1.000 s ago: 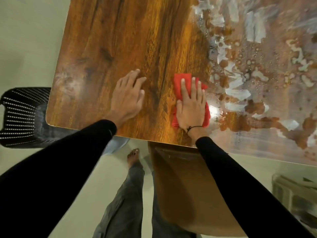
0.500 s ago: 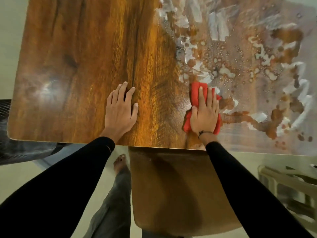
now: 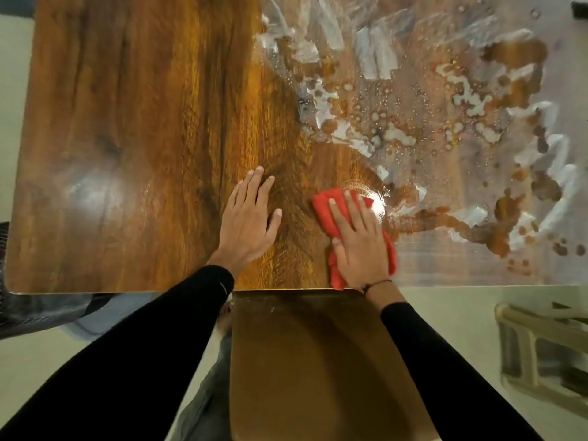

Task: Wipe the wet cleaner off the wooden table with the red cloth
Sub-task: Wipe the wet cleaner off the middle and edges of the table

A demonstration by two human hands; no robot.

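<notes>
The red cloth (image 3: 324,207) lay bunched on the wooden table (image 3: 143,122) close to its near edge, about midway along that edge, its lower tip reaching the edge itself. Its long axis ran from the near edge away and slightly leftward, so the far end pointed toward the table's far left.

The right hand (image 3: 359,240) lay flat on top of the cloth, fingers straight and together, pressing it to the wood rather than curling round it; a thin dark band circled the wrist. The left hand (image 3: 248,224) rested palm down on bare dry wood just to the left of the cloth, fingers straight and slightly spread, holding nothing. Both arms wore black sleeves (image 3: 133,351).

The wet cleaner (image 3: 429,100) covered the right half of the table in white smears, droplets and brown patches, its boundary starting just beyond the cloth's far right side, where a bright glare sat on the wet surface. The left half showed clean wood grain. No containers were visible.

Half a second before, the cloth and right hand had been farther right and farther from the near edge, inside the wet patch; now they sat nearer the edge, with a freshly cleared arc of wood beyond them. The left hand had kept its flat pose.

Below the near edge stood a brown chair (image 3: 318,361).
</notes>
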